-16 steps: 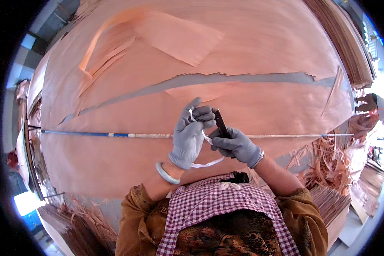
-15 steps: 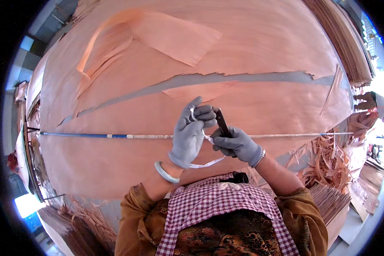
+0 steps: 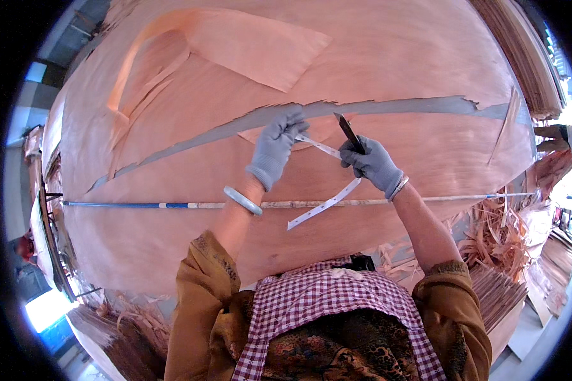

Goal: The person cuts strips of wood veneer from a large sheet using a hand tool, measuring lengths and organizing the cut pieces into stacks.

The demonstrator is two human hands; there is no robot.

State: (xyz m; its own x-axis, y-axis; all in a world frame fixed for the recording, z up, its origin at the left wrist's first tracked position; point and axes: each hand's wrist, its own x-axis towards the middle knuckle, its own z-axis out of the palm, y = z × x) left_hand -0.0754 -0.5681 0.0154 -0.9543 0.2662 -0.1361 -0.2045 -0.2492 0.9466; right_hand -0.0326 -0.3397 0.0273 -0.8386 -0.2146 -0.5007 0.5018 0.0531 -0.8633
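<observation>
My gloved left hand (image 3: 274,149) pinches one part of a narrow white perforated tape (image 3: 318,143) above the large pinkish veneer sheet (image 3: 171,241). My gloved right hand (image 3: 368,164) grips a black knife-like tool (image 3: 349,132), pointing up-left, together with the tape, whose free end hangs down toward the left. Beyond my hands a long jagged split (image 3: 248,117) crosses the veneer, with a grey surface showing through. A long blue-and-white rod (image 3: 140,204) lies across the sheet, behind my forearms.
A curled loose veneer piece (image 3: 254,47) lies on the far part. Veneer stacks (image 3: 508,44) stand at right and lower left, with scrap strips (image 3: 496,235) at right. At the far right a person's legs (image 3: 550,140) show; another partly visible figure is at the far left.
My hands have moved up toward the split and farther apart, stretching the white tape between them. The tape's tail now hangs lower left of my right hand.
</observation>
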